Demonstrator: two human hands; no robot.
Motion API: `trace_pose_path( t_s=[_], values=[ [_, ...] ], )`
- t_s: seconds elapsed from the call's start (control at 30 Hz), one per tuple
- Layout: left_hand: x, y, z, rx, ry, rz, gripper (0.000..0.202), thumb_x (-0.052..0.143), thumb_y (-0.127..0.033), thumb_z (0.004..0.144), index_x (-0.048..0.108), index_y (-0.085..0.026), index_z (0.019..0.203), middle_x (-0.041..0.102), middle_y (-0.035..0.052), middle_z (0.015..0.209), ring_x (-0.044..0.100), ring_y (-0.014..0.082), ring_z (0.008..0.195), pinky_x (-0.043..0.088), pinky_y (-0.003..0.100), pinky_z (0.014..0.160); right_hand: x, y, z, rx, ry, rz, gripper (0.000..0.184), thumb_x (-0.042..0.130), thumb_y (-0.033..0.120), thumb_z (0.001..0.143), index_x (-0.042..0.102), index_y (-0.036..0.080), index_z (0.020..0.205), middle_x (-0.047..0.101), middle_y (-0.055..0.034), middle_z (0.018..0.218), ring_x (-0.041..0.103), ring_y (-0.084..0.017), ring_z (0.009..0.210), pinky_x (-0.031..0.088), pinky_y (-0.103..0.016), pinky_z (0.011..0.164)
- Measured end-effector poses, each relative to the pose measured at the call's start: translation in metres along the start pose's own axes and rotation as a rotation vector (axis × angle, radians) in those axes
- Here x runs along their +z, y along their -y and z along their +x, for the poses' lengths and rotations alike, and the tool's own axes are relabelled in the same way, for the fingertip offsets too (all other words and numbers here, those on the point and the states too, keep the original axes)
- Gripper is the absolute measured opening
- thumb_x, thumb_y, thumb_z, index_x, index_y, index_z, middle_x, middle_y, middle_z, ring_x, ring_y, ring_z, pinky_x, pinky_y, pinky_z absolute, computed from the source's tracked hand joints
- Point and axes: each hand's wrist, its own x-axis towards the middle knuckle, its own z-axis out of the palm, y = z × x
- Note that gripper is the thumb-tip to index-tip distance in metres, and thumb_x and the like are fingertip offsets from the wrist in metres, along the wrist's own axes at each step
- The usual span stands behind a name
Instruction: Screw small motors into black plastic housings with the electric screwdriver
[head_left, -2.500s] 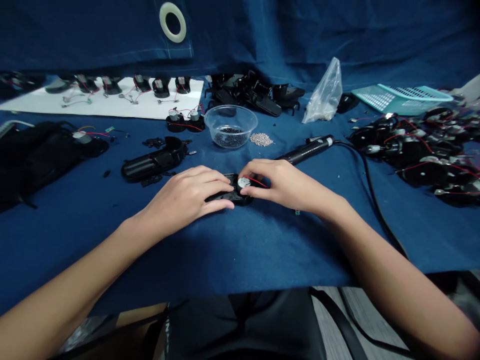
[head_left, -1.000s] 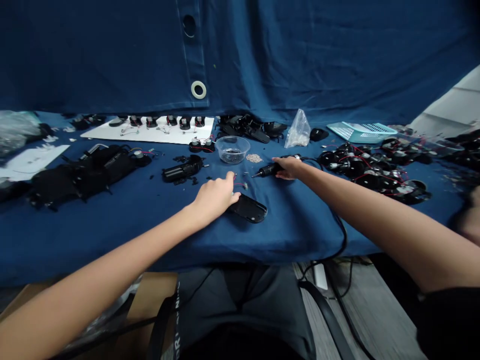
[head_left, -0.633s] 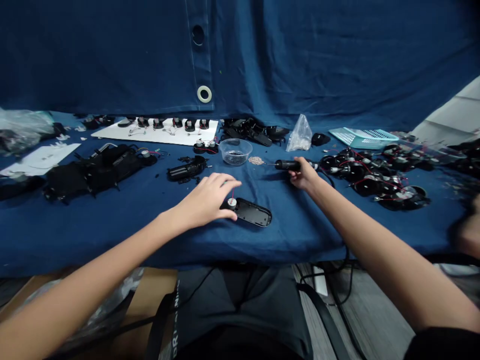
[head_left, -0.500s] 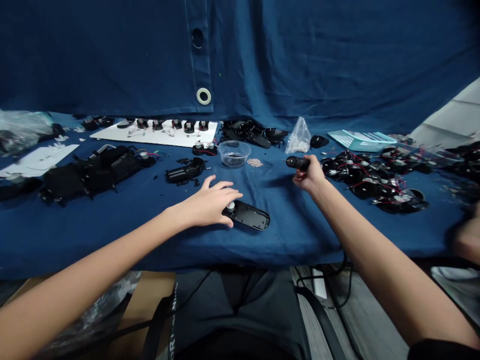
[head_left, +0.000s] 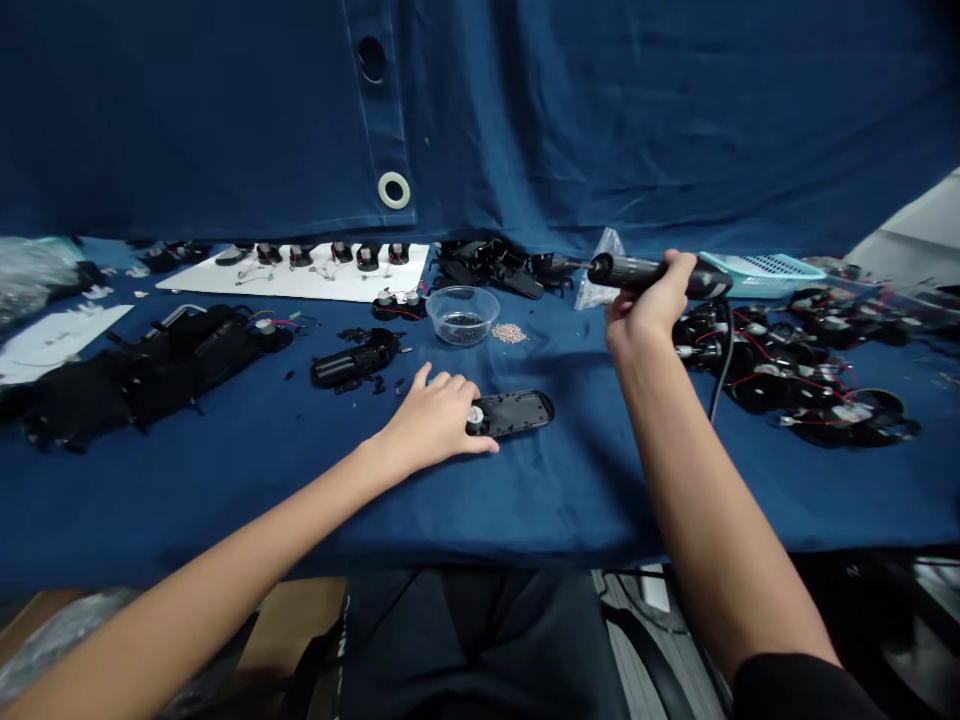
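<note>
Notably, the right hand (head_left: 649, 300) clenches a soldering iron (head_left: 626, 268) raised clear at far right; the left hand (head_left: 435, 420), fingers released and spread, seemingly steadies a black plastic housing (head_left: 517, 412) on the blue-clothed surface (head_left: 570, 500).

Left hand (head_left: 435, 420) sits on the end of a black plastic shell (head_left: 521, 410), thumb side right up against a little silver motor (head_left: 475, 416). Right hand (head_left: 646, 305) grips a black soldering iron (head_left: 637, 270) up above the blue cloth (head_left: 562, 500). Behind them there's a clear bowl (head_left: 462, 314) of dark bits, with a small pile of silver pellets (head_left: 509, 333) just beside it.
</note>
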Motion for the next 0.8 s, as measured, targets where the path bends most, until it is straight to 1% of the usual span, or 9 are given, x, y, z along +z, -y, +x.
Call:
trace_pose_path(
  t_s=[0.03,0.07,0.1,0.13,0.27,0.43,0.53,0.67,0.8],
  values=[
    [0.002,0.004,0.002,-0.006,0.005,-0.032,0.063,0.07,-0.066,0.072,0.059,-0.015,0.108,0.065,0.0091,0.108,0.058,0.0295,0.108,0.023,0.059,0.114,0.005,-0.003,-0.008,0.091,-0.181,0.111,0.032,0.034,0.038,0.094,0.03,0.024,0.066,0.033,0.0054,0.049,0.031,-0.005,0.039,0.023,-0.023,0.036],
    [0.004,0.008,0.004,-0.008,0.012,-0.066,0.063,0.071,-0.066,0.072,0.058,-0.017,0.109,0.066,0.008,0.109,0.059,0.0283,0.109,0.023,0.057,0.115,0.01,-0.006,-0.016,0.158,-0.308,0.21,0.03,0.04,0.039,0.092,0.033,0.023,0.067,0.034,0.0059,0.051,0.032,-0.005,0.04,0.021,-0.022,0.036],
    [0.005,0.011,0.006,-0.005,0.021,-0.096,0.063,0.07,-0.066,0.072,0.058,-0.018,0.111,0.066,0.0071,0.11,0.059,0.0272,0.109,0.023,0.055,0.115,0.014,-0.009,-0.023,0.184,-0.391,0.275,0.029,0.047,0.04,0.089,0.036,0.022,0.069,0.035,0.0064,0.052,0.032,-0.005,0.04,0.019,-0.021,0.035],
    [0.006,0.014,0.008,0.0,0.032,-0.116,0.064,0.07,-0.067,0.072,0.057,-0.019,0.112,0.066,0.0065,0.11,0.059,0.0263,0.109,0.023,0.053,0.116,0.017,-0.013,-0.03,0.206,-0.409,0.303,0.027,0.051,0.039,0.087,0.039,0.022,0.07,0.036,0.0065,0.052,0.032,-0.005,0.04,0.018,-0.02,0.034],
    [0.002,0.016,0.013,-0.014,0.098,-0.097,0.068,0.071,-0.068,0.07,0.057,-0.018,0.114,0.066,0.0064,0.107,0.059,0.0256,0.107,0.023,0.051,0.116,0.021,-0.027,-0.045,0.236,-0.311,0.299,0.028,0.053,0.037,0.087,0.039,0.021,0.069,0.035,0.0065,0.052,0.03,-0.006,0.039,0.017,-0.019,0.032],
    [-0.025,0.008,0.022,0.003,0.246,-0.019,0.077,0.072,-0.072,0.064,0.058,-0.018,0.118,0.066,0.0085,0.11,0.055,0.0318,0.114,0.01,0.063,0.116,0.024,-0.038,-0.05,0.253,-0.25,0.254,0.031,0.056,0.038,0.085,0.037,0.021,0.067,0.032,0.0066,0.052,0.032,-0.006,0.04,0.02,-0.019,0.032],
    [-0.034,0.005,0.025,0.034,0.24,0.007,0.073,0.072,-0.065,0.07,0.056,-0.019,0.124,0.065,0.0079,0.116,0.054,0.0303,0.118,0.009,0.06,0.118,0.023,-0.035,-0.051,0.219,-0.229,0.251,0.029,0.057,0.036,0.084,0.039,0.021,0.067,0.034,0.0058,0.053,0.033,-0.007,0.041,0.021,-0.021,0.032],
    [-0.028,0.004,0.023,0.072,0.216,-0.022,0.051,0.07,-0.051,0.08,0.057,-0.022,0.12,0.064,0.0033,0.114,0.058,0.0231,0.112,0.015,0.05,0.12,0.02,-0.026,-0.053,0.192,-0.215,0.265,0.029,0.057,0.035,0.085,0.04,0.02,0.068,0.035,0.0058,0.056,0.031,-0.005,0.04,0.02,-0.02,0.032],
    [-0.021,0.003,0.02,0.065,0.206,-0.018,0.048,0.069,-0.048,0.081,0.057,-0.02,0.118,0.063,0.0043,0.113,0.058,0.0228,0.112,0.016,0.049,0.12,0.017,-0.02,-0.054,0.187,-0.207,0.274,0.025,0.055,0.035,0.086,0.042,0.02,0.07,0.037,0.0049,0.057,0.03,-0.005,0.039,0.017,-0.02,0.033]
  ],
)
